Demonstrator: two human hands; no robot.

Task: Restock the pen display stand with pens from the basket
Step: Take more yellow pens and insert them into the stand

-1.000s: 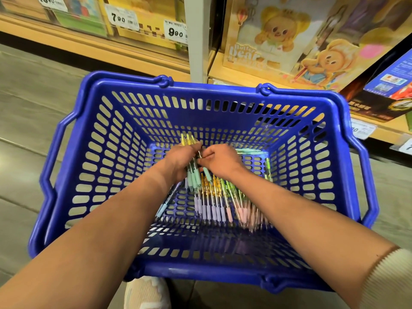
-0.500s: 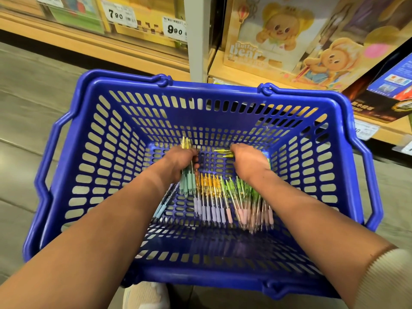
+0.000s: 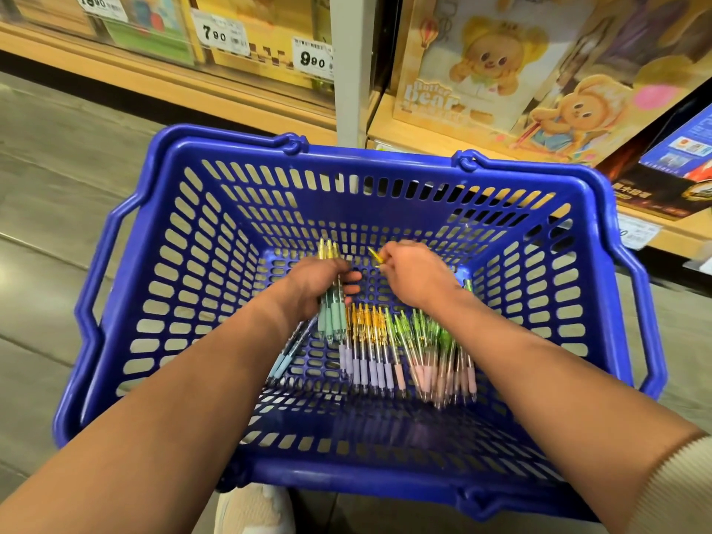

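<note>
Basket [image 3: 385, 158] of blue plastic holds loose pens [image 3: 385, 356] on its bottom toward 5 o'clock; left hand [image 3: 312, 287] grips a bundle of green-grip pens [image 3: 332, 319] at centre, right hand [image 3: 416, 279] at its 3 o'clock pinches one yellow pen [image 3: 374, 256].

You are holding both hands inside the blue basket [image 3: 370, 158]. Your left hand [image 3: 310, 283] is gripping a bundle of green-grip pens [image 3: 332, 317], and your right hand [image 3: 418, 281] is pinching a yellow-tipped pen [image 3: 374, 255] just beside it. Loose pens [image 3: 385, 360] are lying in a row on the basket floor.
</note>
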